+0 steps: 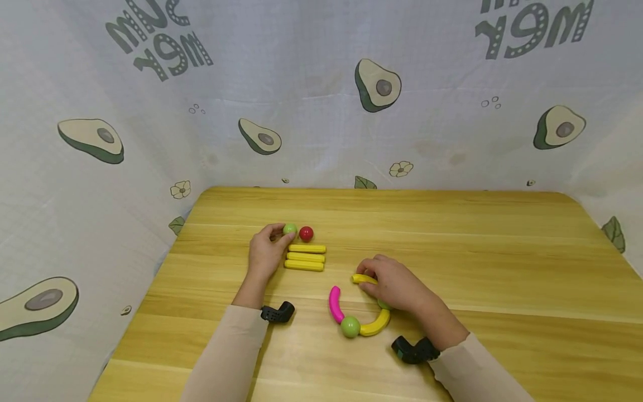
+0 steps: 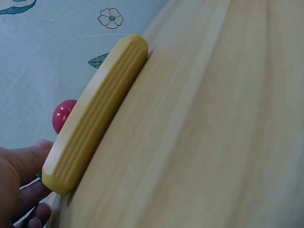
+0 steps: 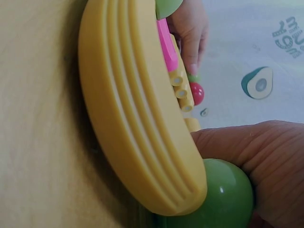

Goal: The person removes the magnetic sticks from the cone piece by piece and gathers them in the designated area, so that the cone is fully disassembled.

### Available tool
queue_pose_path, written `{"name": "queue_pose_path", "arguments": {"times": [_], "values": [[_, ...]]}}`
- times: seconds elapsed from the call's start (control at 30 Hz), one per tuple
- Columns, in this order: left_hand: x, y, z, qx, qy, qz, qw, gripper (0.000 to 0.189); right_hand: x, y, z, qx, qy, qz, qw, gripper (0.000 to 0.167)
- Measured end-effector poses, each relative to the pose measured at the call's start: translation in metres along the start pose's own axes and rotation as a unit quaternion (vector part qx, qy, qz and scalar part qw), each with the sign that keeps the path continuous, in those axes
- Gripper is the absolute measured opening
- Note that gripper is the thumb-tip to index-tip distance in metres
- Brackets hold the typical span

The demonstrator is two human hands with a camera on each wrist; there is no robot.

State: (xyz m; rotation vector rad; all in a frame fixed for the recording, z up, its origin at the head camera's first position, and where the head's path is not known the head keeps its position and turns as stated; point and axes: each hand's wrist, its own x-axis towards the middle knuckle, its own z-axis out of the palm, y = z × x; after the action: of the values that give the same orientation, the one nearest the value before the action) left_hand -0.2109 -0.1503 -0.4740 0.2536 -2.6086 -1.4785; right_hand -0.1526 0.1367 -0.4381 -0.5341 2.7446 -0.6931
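Observation:
My left hand has its thumb and fingers around a green ball at the table's left side. Right beside that ball sits a red ball, and three straight yellow sticks lie side by side just nearer. Near the middle, my right hand grips a short curved yellow stick, partly covered by the fingers. Under this hand a second green ball joins the end of another curved yellow stick. That stick runs on to a third green ball and a curved pink stick, forming an open ring.
The pieces lie on a wood-grain table. A pale cloth printed with avocados hangs behind it and along the sides. Each wrist wears a black camera, the left one and the right one.

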Motion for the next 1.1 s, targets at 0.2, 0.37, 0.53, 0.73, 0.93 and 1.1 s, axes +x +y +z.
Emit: {"name": "queue_pose_path", "arguments": {"times": [0.2,0.37,0.53,0.73,0.93,1.1], "values": [[-0.0015,0.0021,-0.0014,0.021,0.001,-0.004,0.9998,0.043,-0.0001,0.0007,0.0000,-0.003,0.002,-0.003,1.0000,0.020],[-0.0024,0.0030,-0.0021,0.027,-0.002,-0.005,0.9996,0.046,-0.0001,0.0012,0.0003,-0.005,0.004,-0.005,1.0000,0.020],[-0.0027,0.0022,-0.0015,0.029,-0.005,-0.003,0.9996,0.046,-0.0004,0.0011,0.0004,-0.005,0.003,-0.002,1.0000,0.020],[-0.0022,0.0008,-0.0010,0.022,-0.004,-0.005,0.9997,0.046,-0.0001,0.0014,0.0007,-0.005,0.001,0.004,1.0000,0.020],[-0.0014,0.0015,-0.0008,0.013,0.008,-0.005,0.9999,0.044,0.0006,0.0012,0.0010,-0.003,-0.003,0.009,1.0000,0.020],[-0.0011,0.0025,-0.0010,-0.007,0.015,-0.016,0.9997,0.043,0.0013,0.0009,0.0011,-0.003,-0.004,0.011,0.9999,0.020]]}}
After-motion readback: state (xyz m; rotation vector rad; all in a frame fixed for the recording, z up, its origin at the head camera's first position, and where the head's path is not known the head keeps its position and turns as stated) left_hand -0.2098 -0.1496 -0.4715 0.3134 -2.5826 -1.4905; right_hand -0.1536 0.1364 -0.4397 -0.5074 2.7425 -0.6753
